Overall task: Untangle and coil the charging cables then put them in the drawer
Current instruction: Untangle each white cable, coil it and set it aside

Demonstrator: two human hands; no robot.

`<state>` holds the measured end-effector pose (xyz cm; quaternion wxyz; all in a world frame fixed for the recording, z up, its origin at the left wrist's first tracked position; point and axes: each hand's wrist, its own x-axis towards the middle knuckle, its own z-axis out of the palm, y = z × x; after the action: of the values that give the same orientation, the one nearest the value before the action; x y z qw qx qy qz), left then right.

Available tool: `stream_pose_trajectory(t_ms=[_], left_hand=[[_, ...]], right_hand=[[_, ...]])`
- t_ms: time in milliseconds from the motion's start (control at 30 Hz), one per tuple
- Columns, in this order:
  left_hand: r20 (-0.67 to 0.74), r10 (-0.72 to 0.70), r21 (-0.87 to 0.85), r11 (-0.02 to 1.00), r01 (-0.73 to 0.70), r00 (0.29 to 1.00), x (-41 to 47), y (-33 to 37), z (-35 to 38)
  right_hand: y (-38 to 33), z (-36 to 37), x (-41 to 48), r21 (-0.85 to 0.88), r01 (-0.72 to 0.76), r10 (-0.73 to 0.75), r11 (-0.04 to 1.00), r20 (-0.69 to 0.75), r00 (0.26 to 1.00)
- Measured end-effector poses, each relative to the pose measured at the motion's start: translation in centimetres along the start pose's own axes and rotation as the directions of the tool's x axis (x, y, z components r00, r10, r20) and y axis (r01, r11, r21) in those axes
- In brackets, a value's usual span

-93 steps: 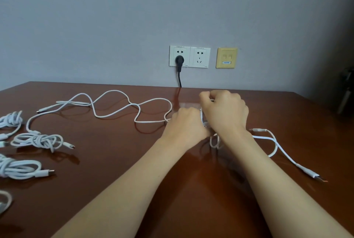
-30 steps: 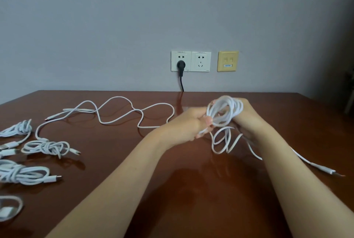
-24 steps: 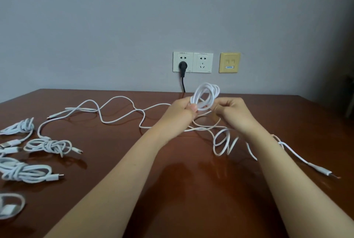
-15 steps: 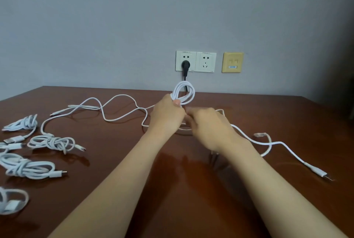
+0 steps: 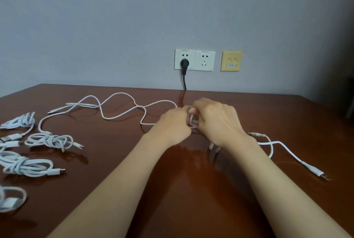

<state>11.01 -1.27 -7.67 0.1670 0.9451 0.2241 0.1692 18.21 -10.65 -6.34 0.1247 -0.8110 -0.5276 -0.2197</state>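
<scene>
Head view: left hand [image 5: 173, 123] and right hand [image 5: 215, 121] both clutch the cable [image 5: 277, 142]; its coil between them is blurred and mostly hidden behind knuckles.

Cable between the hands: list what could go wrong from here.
1. Left hand and right hand grip the cable; the loose stretch running leftward crosses itself, so pulling may knot it or snag the coiled bundle.
2. The plug end on the table could drag and scrape.
</scene>
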Motion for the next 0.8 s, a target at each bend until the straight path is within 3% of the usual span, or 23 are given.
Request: stream_pose_trajectory(t_ms=[333, 467, 600, 667, 733, 800], left_hand=[[-0.006, 0.081, -0.198, 0.977, -0.08, 0.997, -0.1, 0.2, 0.5], [-0.026, 0.092, -0.288, 0.953, -0.095, 0.995, 0.1, 0.1, 1.0], [-0.002, 0.134, -0.31, 0.942, -0.128, 0.991, 0.0, 0.1, 1.1], [0.012, 0.168, -0.308, 0.938, -0.156, 0.986, -0.1, 0.1, 1.1], [0.017, 0.207, -0.35, 0.918, -0.188, 0.978, -0.3, 0.2, 1.2], [0.003, 0.241, -0.416, 0.883, -0.218, 0.971, -0.3, 0.4, 1.3]], right_hand=[[1.3, 0.3, 0.1, 0.278, -0.124, 0.156, 0.953, -0.094, 0.983], [1.5, 0.3, 0.0, 0.313, -0.176, 0.233, 0.933, -0.153, 0.96], [2.2, 0.3, 0.5, 0.337, -0.261, 0.304, 0.905, -0.082, 0.949], [3.3, 0.1, 0.6, 0.507, -0.279, 0.285, 0.816, 0.066, 0.956], [4.4, -0.6, 0.3, 0.759, -0.3, 0.184, 0.578, 0.237, 0.954], [5.3, -0.9, -0.1, 0.852, -0.37, 0.12, 0.37, 0.351, 0.929]])
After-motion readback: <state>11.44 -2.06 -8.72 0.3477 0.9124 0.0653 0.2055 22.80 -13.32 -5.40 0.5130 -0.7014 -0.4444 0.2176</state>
